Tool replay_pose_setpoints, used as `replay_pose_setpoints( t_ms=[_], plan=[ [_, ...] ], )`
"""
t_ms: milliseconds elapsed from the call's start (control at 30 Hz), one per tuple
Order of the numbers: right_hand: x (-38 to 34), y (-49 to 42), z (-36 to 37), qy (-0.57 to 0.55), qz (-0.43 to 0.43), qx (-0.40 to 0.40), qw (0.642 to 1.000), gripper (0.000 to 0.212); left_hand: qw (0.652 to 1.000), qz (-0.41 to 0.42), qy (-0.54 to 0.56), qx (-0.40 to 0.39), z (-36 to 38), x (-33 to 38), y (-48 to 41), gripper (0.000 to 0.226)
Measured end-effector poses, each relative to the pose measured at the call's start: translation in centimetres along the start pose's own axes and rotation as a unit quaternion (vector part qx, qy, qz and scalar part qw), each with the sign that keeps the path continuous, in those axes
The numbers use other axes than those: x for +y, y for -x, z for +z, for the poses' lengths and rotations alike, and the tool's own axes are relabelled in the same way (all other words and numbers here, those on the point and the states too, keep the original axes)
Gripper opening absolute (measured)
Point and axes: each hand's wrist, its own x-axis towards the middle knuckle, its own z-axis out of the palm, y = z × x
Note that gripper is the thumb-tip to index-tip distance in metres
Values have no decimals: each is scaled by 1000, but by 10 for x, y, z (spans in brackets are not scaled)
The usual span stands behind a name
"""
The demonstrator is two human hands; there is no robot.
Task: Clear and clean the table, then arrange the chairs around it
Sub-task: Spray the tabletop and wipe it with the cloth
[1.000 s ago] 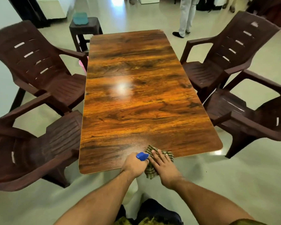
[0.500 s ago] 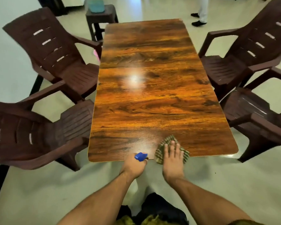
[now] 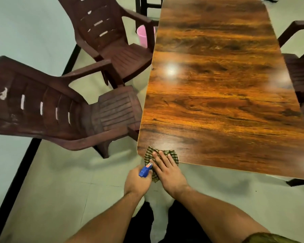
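A long counter (image 3: 218, 95) with a glossy wood-grain top is seen stretching away from the person, and a glare of light is reflected near its middle. Two dark brown plastic armchairs are set along its left side. The nearer chair (image 3: 60, 116) is angled, with its seat front just beside the counter's edge, and the farther chair (image 3: 112, 41) is placed behind it. Part of a third chair (image 3: 300, 76) is seen at the right side. A pink bucket (image 3: 144, 36) is stood on the floor between the farther chair and the counter; its contents cannot be made out.

Both forearms are stretched toward the counter's near left corner. The right hand (image 3: 167, 170) is laid palm down on a checked cloth (image 3: 150, 153), with its fingers (image 3: 162, 157) straight, close together and pressed on the fabric. The cloth, crumpled and green-and-brown, is draped over that corner and partly hangs off the near edge. The left hand (image 3: 137, 181) is held just off the edge, beside the cloth. Its fingers are curled round a spray bottle (image 3: 145, 170), of which only the blue trigger head is shown.
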Motion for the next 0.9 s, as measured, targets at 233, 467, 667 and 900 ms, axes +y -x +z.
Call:
replay_pose_setpoints(
  t_ms=[233,467,667,900],
  plan=[
    [-16,68,58,-86,44,-140,985,75,998,9,13,-62,14,-32,2,31],
    [17,50,106,-190,184,-141,954,76,997,2,43,-66,71,-60,-34,29],
    [64,-37,178,-286,194,-67,936,56,997,12,22,-70,137,-91,-133,16],
    [111,-115,307,-340,268,-37,901,41,994,91,-35,-50,228,-151,-254,12]
  ],
)
